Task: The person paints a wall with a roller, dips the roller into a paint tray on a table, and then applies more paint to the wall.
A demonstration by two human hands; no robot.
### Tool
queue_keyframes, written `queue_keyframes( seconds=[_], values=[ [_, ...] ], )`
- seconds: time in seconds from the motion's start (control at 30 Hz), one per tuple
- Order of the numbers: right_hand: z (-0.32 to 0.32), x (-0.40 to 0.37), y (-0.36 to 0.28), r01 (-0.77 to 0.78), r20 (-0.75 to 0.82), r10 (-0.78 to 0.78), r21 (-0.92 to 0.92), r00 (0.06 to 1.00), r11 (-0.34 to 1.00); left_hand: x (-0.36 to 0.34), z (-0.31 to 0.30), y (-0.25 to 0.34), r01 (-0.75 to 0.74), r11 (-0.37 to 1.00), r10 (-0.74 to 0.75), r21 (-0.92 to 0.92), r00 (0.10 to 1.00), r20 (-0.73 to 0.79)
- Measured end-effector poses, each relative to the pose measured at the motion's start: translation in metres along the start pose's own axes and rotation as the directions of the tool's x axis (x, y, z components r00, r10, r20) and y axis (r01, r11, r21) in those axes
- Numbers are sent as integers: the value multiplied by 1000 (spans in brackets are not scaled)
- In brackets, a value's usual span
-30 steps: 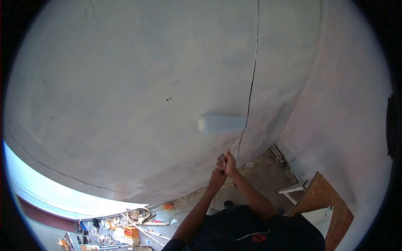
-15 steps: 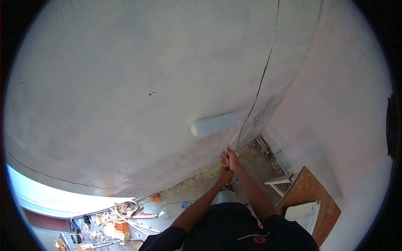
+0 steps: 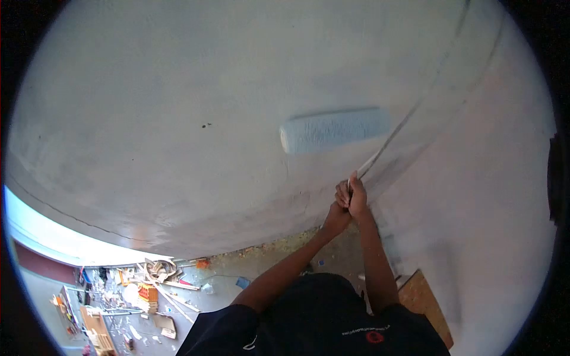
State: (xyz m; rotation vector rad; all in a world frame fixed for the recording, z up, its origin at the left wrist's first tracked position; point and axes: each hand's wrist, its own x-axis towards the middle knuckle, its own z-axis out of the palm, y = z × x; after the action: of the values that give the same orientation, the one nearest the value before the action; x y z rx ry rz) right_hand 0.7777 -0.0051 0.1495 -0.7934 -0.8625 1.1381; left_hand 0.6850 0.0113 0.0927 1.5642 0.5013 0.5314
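Note:
A paint roller [image 3: 335,129] with a pale blue, wet-looking sleeve lies against the grey wall [image 3: 166,89], a little right of the middle. From its right end a thin frame runs down to my hands. My right hand [image 3: 357,197] is wrapped round the handle, thumb pointing up toward the roller. Just below and to its left, my left hand [image 3: 338,217] is closed on the lower part of the handle. Most of the handle is hidden inside my fingers.
A dark crack [image 3: 409,115] climbs the wall near the corner on the right. At lower right stands a brown wooden board [image 3: 424,305]. Loose wood, orange bricks [image 3: 148,298] and scraps litter the floor at lower left, below a bright opening [image 3: 65,237].
The roller and both hands have moved up and to the right, and the roller now looks larger. The view has shifted, so less of the wooden board shows.

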Motion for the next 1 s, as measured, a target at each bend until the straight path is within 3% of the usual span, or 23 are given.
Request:
queue_keyframes(
  seconds=[0.03, 0.1, 0.13, 0.17, 0.2, 0.23, 0.27, 0.3, 0.37, 0.4, 0.47, 0.53, 0.63, 0.67, 0.73, 0.8, 0.87, 0.93, 1.0],
  values=[
    [1, 0, 6, -13, -63, 13, -2, 998, 1000, 3, -1, 8, -38, 998, 40, 56, 999, -28],
    [-14, -13, 47, -15, -144, 5, -68, 990, 998, 2, 9, -52, -190, 959, 225, 211, 962, -158],
    [-33, -23, 82, -12, -169, -10, -128, 986, 992, -13, 12, -66, -125, 977, 150, 172, 978, -143],
    [-45, -39, 107, -136, -159, 120, -95, 980, 986, -28, 13, -79, -11, 992, 21, 127, 997, -78],
    [-63, -54, 156, -176, -297, 160, -29, 941, 984, -43, 13, -92, 110, 989, -109, 100, 994, -12],
    [-62, -68, 165, -193, -236, 178, -43, 955, 980, -52, 13, -104, 273, 958, -282, 87, 953, 110],
    [-57, -76, 169, -210, -180, 197, -55, 964, 976, -61, 14, -111, 326, 944, -328, 39, 934, 141],
    [-56, -78, 172, -263, -219, 251, -28, 943, 964, -70, 15, -118, 380, 925, -374, -6, 911, 172],
    [-59, -74, 170, -366, -303, 358, 33, 883, 930, -60, 18, -118, 351, 936, -351, 18, 929, 119],
    [-52, -67, 149, -362, -284, 328, -77, 901, 929, -49, 22, -121, 389, 910, -407, 141, 905, 125],
    [-28, -42, 94, -347, -248, 282, -278, 927, 895, -37, 25, -109, 345, 930, -356, 130, 932, 74],
    [-32, -14, 72, -306, -271, 165, -636, 948, 709, -16, 21, -70, 187, 981, -188, -49, 982, -13],
    [-12, 8, 27, -333, -313, 138, -747, 940, 575, 19, 14, -73, 81, 997, -80, -18, 995, 64],
    [-15, 6, 36, -345, -322, 145, -741, 935, 576, 18, 21, -98, 2, 993, -9, -119, 998, -60],
    [-29, -3, 72, -362, -338, 153, -730, 929, 580, -10, 29, -108, 21, 992, -39, -126, 989, -141],
    [-77, -35, 163, -271, -242, 164, -943, 956, 194, -44, 38, -140, 163, 968, -186, -189, 976, -111],
    [-86, -65, 186, -191, -99, 319, -943, 943, 272, -63, 44, -174, 400, 890, -402, -219, 915, 35],
    [-84, -65, 184, -183, -55, 307, -895, 950, 407, -66, 40, -168, 579, 801, -558, -154, 815, 160],
    [-71, -50, 166, -235, -165, 175, -799, 971, 553, -57, 28, -130, 480, 862, -477, -163, 877, 62]
  ],
)
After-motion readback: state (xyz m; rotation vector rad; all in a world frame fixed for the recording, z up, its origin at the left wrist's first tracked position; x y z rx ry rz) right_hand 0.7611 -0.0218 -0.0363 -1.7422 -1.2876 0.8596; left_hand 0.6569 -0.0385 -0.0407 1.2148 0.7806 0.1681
